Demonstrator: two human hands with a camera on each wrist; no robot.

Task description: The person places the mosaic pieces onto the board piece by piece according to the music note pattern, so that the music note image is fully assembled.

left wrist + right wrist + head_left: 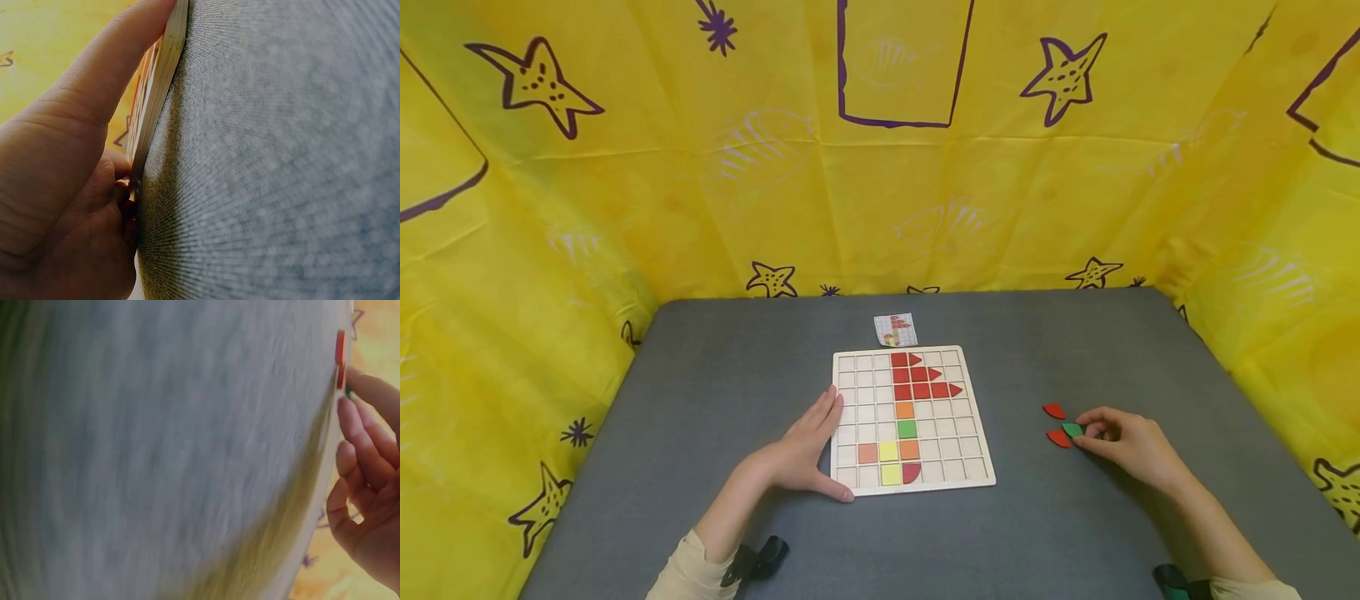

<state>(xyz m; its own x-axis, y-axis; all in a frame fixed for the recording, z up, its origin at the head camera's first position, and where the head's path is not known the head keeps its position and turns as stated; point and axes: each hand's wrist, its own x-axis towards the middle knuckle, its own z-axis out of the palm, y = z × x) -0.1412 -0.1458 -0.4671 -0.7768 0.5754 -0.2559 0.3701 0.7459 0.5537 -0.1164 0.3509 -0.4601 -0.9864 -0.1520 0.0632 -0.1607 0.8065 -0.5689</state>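
My left hand point(800, 451) rests against the left side of a square wooden grid board point(952, 448), fingers straight along the edge and thumb at the near left corner. In the left wrist view the thumb point(94, 78) lies along the board's rim point(159, 90). Red, orange, green, yellow and salmon tiles sit in the board's cells. To the right of the board, my right hand point(1131, 448) pinches a green quarter-round tile point(1072, 430) between thumb and fingertips. Two red quarter-round tiles, one farther back point(1055, 411) and one nearer point(1059, 438), lie beside it on the table.
A small printed card point(896, 330) with a coloured grid pattern lies just behind the board. The grey table point(737, 358) ends at yellow cloth walls point(1000, 175) at the back and both sides.
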